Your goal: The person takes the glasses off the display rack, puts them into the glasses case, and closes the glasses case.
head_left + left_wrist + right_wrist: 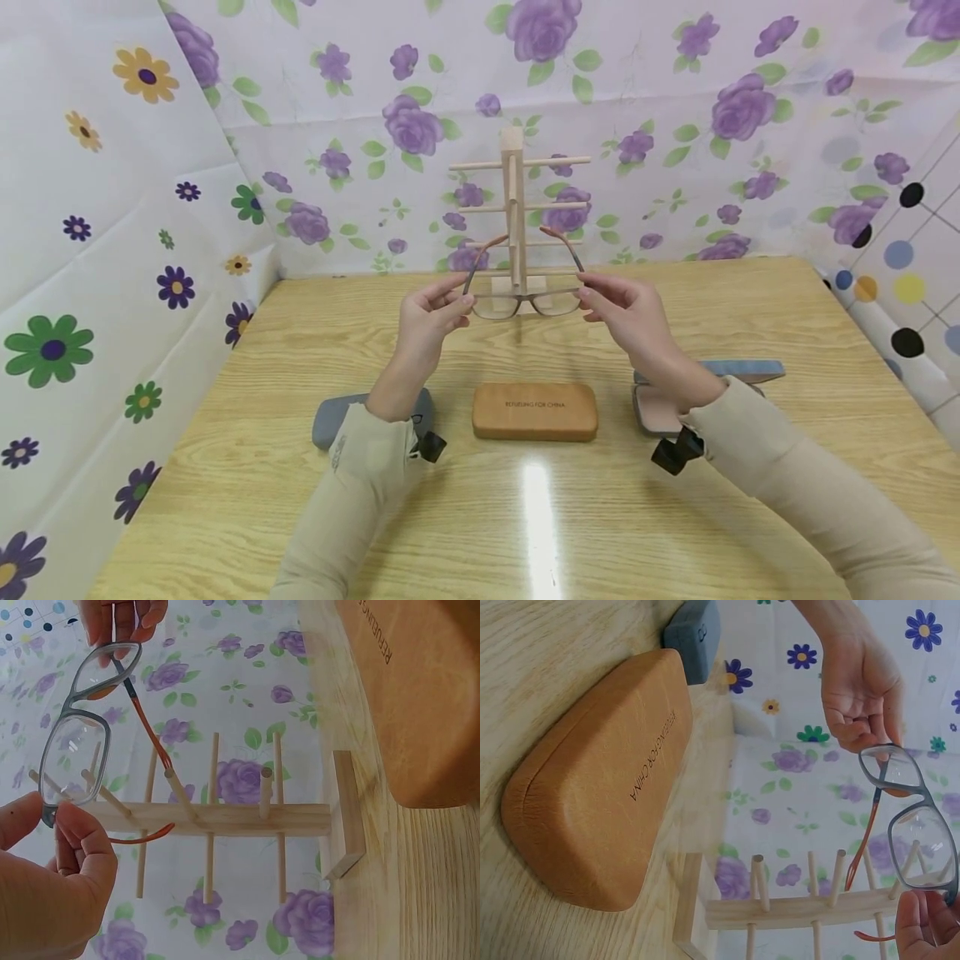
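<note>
A pair of eyeglasses (524,299) with a dark frame and orange-brown temple tips is held up in front of a wooden peg stand (512,179). My left hand (429,321) pinches the left corner of the frame between thumb and fingers. At the opposite corner, my right hand (628,317) pinches the frame the same way. Both temples are unfolded and point away toward the stand. In the left wrist view the lenses (73,757) are seen from the side, apart from the pegs. The stand's pegs carry no glasses.
A brown glasses case (535,412) lies closed on the wooden table (480,517). To its left is a grey-blue case (337,421), partly under my left wrist. An open case (652,410) with pale lining sits partly beneath my right forearm. Flowered cloth (337,108) hangs behind.
</note>
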Demonstrator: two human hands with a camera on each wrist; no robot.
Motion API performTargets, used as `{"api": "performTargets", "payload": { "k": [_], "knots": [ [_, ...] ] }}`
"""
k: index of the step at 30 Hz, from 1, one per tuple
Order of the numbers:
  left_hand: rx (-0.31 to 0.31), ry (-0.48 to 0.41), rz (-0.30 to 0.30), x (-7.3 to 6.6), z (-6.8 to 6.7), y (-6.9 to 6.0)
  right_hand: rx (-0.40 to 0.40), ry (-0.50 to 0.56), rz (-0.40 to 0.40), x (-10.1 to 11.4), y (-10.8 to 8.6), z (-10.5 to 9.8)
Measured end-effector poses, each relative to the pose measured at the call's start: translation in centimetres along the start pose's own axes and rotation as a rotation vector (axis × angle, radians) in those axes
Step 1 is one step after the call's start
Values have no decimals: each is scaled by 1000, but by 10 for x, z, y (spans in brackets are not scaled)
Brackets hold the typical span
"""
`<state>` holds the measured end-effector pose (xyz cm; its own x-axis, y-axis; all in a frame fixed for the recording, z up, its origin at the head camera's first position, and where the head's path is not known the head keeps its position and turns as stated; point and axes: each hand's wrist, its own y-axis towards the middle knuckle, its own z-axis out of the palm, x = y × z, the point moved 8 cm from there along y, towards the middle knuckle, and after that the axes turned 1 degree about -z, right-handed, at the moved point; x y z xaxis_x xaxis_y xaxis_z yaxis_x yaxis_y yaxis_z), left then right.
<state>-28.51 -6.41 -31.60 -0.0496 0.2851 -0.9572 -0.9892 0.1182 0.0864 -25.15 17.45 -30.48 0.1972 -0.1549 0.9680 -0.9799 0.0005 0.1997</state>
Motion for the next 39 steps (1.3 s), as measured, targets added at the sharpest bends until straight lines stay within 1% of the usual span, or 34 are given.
{"api": "performTargets", "payload": {
  "k": [3,9,14,20,26,30,35,39],
  "knots": [
    [21,-5,-12,-1,1,-4,10,-5,-7,1,-4,-1],
    [53,-20,-55,-2,3,-13,29,-20,-41,6,-12,-3],
    [74,-26,-68,-3,5,-17,33,-37,-57,10,-18,-5],
    [86,-27,-59,-6,7,-21,47,-63,-75,15,-22,-7],
    [116,-27,-42,-6,11,-28,62,-70,-95,16,-29,-10],
    [131,-30,-34,-5,12,-32,68,-75,-89,16,-34,-10],
    [140,12,-12,-6,13,-37,76,-81,-86,18,-39,-11],
    [137,46,-8,-6,11,-40,81,-73,-87,19,-44,-10]
  ]
}}
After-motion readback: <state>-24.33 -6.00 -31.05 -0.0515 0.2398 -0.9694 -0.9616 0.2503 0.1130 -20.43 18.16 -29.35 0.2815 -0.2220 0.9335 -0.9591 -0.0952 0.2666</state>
